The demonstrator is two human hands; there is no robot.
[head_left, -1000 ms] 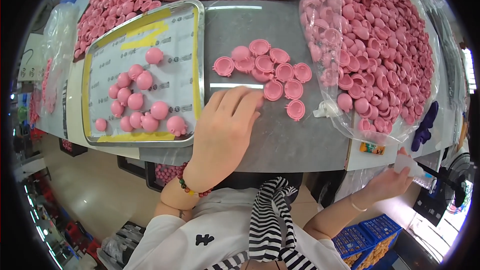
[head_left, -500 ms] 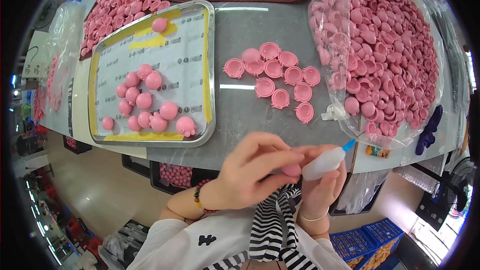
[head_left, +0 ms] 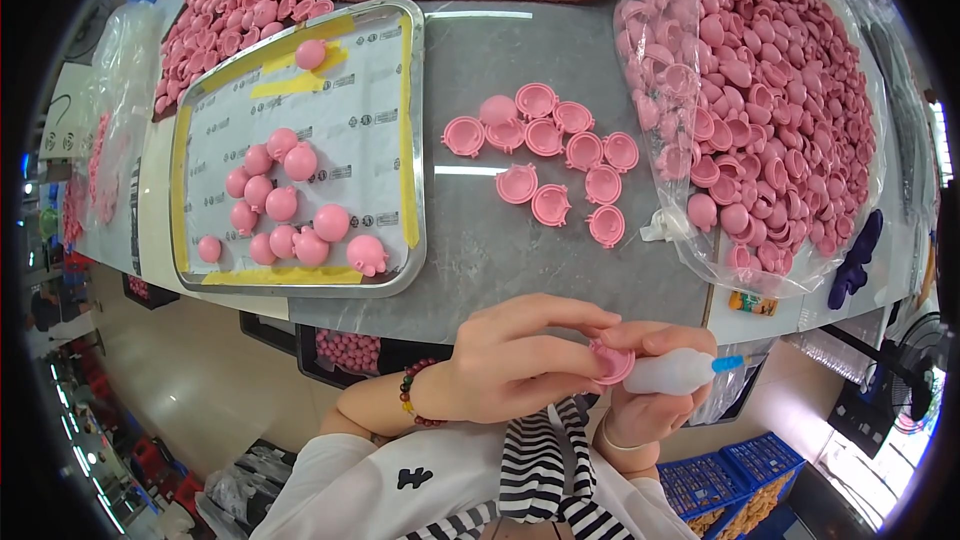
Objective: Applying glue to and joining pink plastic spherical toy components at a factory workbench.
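Observation:
My left hand (head_left: 525,352) pinches a pink hollow half shell (head_left: 612,364) near the table's front edge, its open side turned toward my right hand. Wrapped in the fingers of my right hand (head_left: 660,385) is a white squeeze bottle (head_left: 672,372) with a blue nozzle, which points away to the right. The half shell lies close beside the bottle's base; my right fingertips come near its rim, and whether they touch it I cannot tell. Beyond my hands, several loose pink half shells (head_left: 544,137) lie on the grey table, mostly with their hollows up.
Left of them stands a metal tray (head_left: 418,140) lined with paper, holding several closed pink balls (head_left: 282,204). A clear plastic bag (head_left: 790,110) full of half shells is at the right. Another heap of shells (head_left: 250,0) sits back left. A purple object (head_left: 855,262) lies far right.
The half shell has turned so its hollow shows. My right hand and the bottle have shifted slightly right and down, and the nozzle has swung to point more level.

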